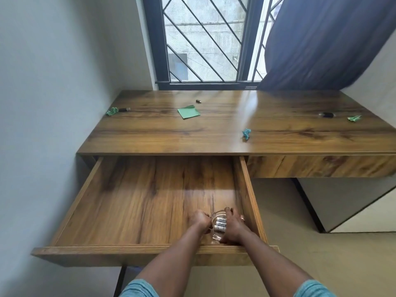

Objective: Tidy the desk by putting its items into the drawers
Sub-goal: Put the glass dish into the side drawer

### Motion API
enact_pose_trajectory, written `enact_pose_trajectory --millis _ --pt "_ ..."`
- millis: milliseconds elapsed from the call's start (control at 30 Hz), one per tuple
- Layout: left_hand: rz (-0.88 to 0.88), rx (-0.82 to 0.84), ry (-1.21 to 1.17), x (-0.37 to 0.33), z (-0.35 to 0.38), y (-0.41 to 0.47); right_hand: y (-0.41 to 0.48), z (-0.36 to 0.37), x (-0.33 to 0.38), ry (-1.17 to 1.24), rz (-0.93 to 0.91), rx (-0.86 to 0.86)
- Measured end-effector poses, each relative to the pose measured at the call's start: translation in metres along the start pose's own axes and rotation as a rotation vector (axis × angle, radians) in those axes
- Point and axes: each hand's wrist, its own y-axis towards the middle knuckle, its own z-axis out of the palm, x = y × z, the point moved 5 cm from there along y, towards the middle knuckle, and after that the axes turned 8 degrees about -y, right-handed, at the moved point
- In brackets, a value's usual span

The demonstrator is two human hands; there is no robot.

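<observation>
While the left hand (198, 220) and right hand (232, 226) grasp it, a glass bowl (216, 237) of batteries (220, 224) sits in the drawer (128, 200).

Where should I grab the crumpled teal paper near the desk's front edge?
Pinch the crumpled teal paper across its bunched middle, coming straight down from above. It stands raised off the desk with bare wood all round, so fingers should fit on either side.

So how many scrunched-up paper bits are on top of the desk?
3: the left green ball at the desk's left end, the teal ball near the front edge, the right green ball at the right end. The flat green note isn't counted.
</observation>
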Motion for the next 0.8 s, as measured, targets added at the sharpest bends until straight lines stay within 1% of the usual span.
enact_pose_trajectory --millis 267,367,500,567,633,800 --pt "0.023 0.023 0.091 0.004 0.003 0.0 0.001 0.001 -0.002 -0.027 -0.015 0.004" --pt "0.023 0.045 0.1 0.004 0.003 0.001 0.002 0.0 -0.001 -0.04 -0.008 0.037" --pt "0.059 0.024 0.124 -0.005 -0.007 0.006 0.008 -0.009 0.007 -0.059 0.004 0.077" --pt "0.101 0.009 0.126 -0.016 -0.015 0.008 0.011 -0.021 0.018 -0.05 -0.006 0.032" --pt "0.16 -0.024 0.144 -0.032 -0.03 0.008 0.016 -0.037 0.036 -0.031 -0.042 -0.068" --pt "0.33 -0.176 0.241 -0.082 -0.09 0.021 0.035 -0.078 0.095 -0.051 -0.179 -0.276"
